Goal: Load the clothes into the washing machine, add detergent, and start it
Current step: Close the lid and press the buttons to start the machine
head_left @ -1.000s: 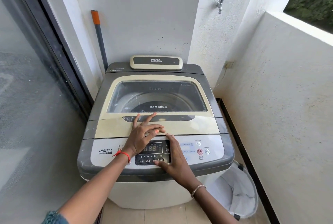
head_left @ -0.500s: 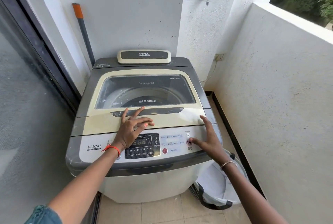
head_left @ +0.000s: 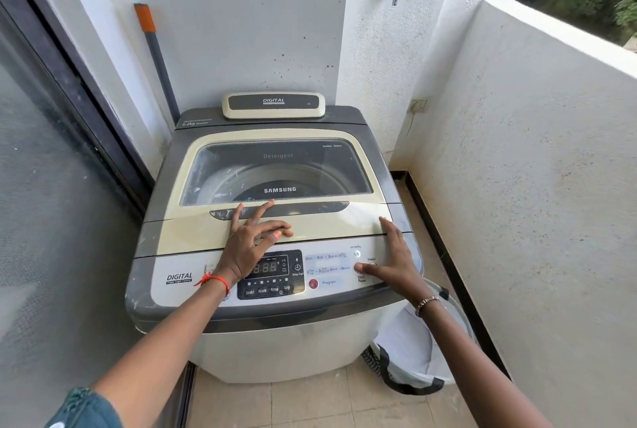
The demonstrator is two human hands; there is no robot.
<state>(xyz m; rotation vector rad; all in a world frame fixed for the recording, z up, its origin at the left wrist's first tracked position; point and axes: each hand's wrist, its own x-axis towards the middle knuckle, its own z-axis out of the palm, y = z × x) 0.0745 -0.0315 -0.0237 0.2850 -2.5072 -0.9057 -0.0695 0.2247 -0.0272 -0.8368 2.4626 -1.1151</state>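
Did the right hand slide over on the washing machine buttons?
Yes. The right hand moved rightward, from beside the number display to the Start/Pause button at the panel's right end.

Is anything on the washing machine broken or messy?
Nothing looks broken. The washing machine stands straight with its lid shut. It is a bit grubby, though: whitish smears streak the lid's glass window, and the grey corner by the control panel looks scuffed. Dark specks also dot the wall behind it.
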